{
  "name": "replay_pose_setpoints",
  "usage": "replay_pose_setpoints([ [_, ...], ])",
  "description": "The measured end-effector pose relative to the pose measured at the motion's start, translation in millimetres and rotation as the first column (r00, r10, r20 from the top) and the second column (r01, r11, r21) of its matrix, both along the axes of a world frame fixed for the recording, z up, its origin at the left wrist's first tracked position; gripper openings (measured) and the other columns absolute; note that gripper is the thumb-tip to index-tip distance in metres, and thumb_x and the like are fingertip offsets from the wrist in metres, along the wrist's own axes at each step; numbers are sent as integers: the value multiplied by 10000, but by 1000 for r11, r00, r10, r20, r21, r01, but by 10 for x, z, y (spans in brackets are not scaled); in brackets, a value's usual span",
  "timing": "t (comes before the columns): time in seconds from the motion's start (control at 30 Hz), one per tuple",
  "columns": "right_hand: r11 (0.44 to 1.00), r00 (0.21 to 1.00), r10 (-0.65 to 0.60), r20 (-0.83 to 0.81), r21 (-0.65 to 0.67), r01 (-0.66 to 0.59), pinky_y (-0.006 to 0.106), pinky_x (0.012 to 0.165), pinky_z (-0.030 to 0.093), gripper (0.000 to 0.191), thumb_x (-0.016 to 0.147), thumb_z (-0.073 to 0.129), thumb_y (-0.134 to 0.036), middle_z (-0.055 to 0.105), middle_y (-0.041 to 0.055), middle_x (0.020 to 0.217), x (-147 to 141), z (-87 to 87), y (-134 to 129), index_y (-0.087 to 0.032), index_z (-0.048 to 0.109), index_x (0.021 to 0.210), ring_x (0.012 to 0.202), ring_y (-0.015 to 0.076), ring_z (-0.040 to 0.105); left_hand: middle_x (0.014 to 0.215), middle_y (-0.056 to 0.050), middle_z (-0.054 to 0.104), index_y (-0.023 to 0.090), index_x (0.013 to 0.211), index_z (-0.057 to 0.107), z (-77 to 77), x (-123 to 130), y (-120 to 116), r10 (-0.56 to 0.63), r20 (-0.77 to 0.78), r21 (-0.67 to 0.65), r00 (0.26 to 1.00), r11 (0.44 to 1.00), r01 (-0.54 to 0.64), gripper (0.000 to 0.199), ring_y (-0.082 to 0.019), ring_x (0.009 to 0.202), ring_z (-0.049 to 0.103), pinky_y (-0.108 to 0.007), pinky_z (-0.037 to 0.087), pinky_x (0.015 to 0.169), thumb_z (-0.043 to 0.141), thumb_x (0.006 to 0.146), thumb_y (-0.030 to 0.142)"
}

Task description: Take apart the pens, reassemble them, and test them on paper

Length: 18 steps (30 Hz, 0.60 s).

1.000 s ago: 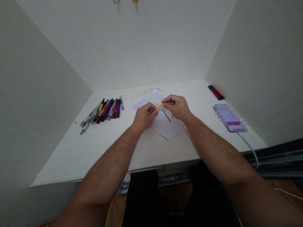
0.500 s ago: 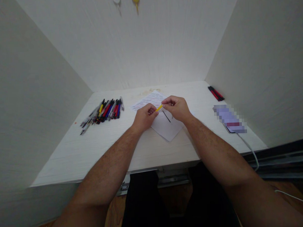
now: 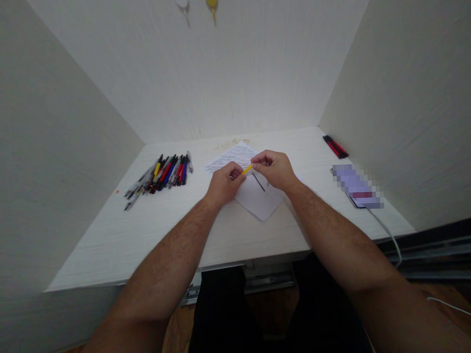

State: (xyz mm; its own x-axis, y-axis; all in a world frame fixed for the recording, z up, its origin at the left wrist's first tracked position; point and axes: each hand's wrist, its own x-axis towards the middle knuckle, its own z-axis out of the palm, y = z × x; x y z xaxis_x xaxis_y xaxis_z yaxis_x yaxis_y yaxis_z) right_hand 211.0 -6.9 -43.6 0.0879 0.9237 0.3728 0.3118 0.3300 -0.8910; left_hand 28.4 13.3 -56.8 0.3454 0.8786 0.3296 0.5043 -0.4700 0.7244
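Between my two hands is a yellow pen barrel [image 3: 247,169], tilted up to the right above the paper. My left hand [image 3: 225,183] is closed on its lower left end. The fingertips of my right hand [image 3: 274,169] pinch its upper right end; whether they also hold a smaller part is hidden. Below the hands a thin black pen refill [image 3: 259,182] lies on the blank part of a white sheet [image 3: 261,204]. Behind the hands is paper covered in handwriting [image 3: 237,154]. A small thing beside my right fingers is too small to name.
A pile of pens [image 3: 161,173] in several colours lies at the left of the white desk [image 3: 156,241]. Red and black pens [image 3: 335,147] lie by the right wall. Nearer, a phone [image 3: 357,186] is attached to a white cable [image 3: 388,230]. Walls enclose the desk's back and sides.
Almost nothing differs: both hands keep the same grip on the yellow barrel. The view has shifted very slightly.
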Motion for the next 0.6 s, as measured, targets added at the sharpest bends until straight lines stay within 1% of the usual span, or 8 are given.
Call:
replay_pose_setpoints([
  [0.23, 999, 999, 47, -15, 12, -47, 253, 623, 470, 170, 705, 682, -245, 696, 27, 778, 23, -58, 36, -166, 700, 855, 665, 117, 587, 751, 9, 633, 198, 829, 624, -15, -6, 3, -22, 16, 12, 1000, 1000, 22, 93, -122, 681, 547, -257, 435, 654, 632, 797, 285],
  [0.37, 999, 1000, 26, 13, 37, -27, 255, 640, 474, 168, 705, 679, -233, 702, 27, 796, 25, -57, 36, -166, 704, 857, 673, 113, 586, 747, 7, 630, 190, 816, 622, -13, 0, 7, -16, 13, 14, 1000, 1000, 16, 94, -122, 683, 542, -256, 426, 650, 634, 791, 280],
  [0.6, 999, 999, 12, 41, 37, -13, 246, 618, 466, 179, 719, 673, -240, 695, 21, 763, 23, -43, 26, -156, 708, 873, 647, 112, 581, 729, 7, 622, 181, 808, 626, 0, 6, 3, -27, 45, 14, 999, 1000, 26, 87, -121, 676, 539, -255, 418, 653, 635, 779, 262],
])
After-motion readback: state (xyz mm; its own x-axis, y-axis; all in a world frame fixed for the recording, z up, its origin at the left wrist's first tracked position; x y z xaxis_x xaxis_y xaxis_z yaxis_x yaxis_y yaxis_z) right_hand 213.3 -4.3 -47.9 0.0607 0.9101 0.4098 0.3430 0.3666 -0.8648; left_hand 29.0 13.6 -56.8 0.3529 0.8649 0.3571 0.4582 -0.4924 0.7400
